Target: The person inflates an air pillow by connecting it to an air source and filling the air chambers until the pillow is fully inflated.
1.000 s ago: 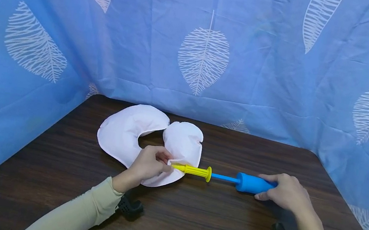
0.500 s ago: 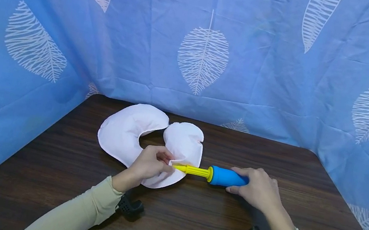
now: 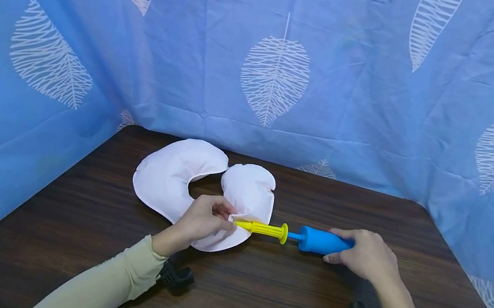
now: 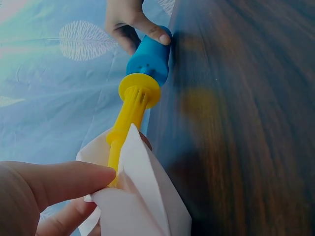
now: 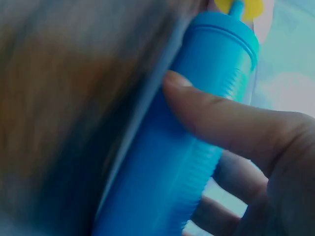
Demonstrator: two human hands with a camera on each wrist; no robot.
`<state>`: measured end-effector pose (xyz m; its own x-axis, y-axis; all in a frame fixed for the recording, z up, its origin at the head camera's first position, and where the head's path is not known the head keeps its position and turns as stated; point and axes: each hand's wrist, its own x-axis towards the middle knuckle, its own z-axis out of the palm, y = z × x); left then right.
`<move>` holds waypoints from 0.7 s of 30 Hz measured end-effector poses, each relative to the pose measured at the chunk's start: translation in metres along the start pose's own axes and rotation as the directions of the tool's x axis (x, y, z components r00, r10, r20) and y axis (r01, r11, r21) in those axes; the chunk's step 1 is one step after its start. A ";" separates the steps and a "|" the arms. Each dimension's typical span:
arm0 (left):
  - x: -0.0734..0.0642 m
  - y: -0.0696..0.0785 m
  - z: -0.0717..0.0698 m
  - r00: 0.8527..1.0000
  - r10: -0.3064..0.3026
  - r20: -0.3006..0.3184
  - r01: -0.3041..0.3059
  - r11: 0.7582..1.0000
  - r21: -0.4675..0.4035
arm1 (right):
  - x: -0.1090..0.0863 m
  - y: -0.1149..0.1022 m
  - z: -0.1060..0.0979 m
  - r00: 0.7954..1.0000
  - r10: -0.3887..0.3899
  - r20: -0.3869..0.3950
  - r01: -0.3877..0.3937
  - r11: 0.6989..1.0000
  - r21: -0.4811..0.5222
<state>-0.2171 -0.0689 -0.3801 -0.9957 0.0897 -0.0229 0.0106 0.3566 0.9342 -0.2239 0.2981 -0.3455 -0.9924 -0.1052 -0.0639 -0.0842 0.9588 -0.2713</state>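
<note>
A pale, U-shaped inflatable neck pillow [image 3: 162,173] lies on the table, puffed up along its curve. My left hand [image 3: 204,219] pinches the pillow's near edge around the yellow nozzle of a hand pump [image 3: 266,230]. In the left wrist view the thumb presses beside the nozzle tip [image 4: 114,162], whose end is hidden in the folds. On the right, my right hand [image 3: 368,254] grips the pump's blue barrel [image 5: 162,162], thumb on one side and fingers on the other. A short length of blue rod shows between the barrel and the yellow flange.
The dark wood-grain table [image 3: 292,299] spreads around the pillow and pump. A blue curtain [image 3: 344,83] with white leaf prints hangs along its back and sides. Black wrist mounts [image 3: 178,277] sit below both forearms.
The right hand slid the blue barrel left against the yellow flange, then drew it partway back right, baring some rod. The left hand keeps its pinch on the pillow and nozzle.
</note>
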 end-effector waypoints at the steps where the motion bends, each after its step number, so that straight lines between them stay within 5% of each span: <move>1: 0.000 0.000 0.000 1.000 0.001 0.001 -0.001 1.000 0.001 | 0.001 0.005 -0.003 0.999 0.028 0.016 -0.028 1.000 0.006; 13: -0.001 0.000 0.001 1.000 0.004 0.000 -0.004 1.000 0.013 | 0.004 0.052 -0.026 0.982 0.166 0.095 -0.166 0.986 -0.010; 21: 0.000 0.000 0.000 0.999 -0.009 -0.032 0.009 1.000 -0.004 | 0.003 0.049 -0.023 0.992 0.105 0.063 -0.105 0.994 -0.008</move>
<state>-0.2168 -0.0688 -0.3806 -0.9982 0.0569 -0.0200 0.0015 0.3534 0.9355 -0.2327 0.3509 -0.3371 -0.9881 -0.0199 -0.1524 0.0199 0.9666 -0.2557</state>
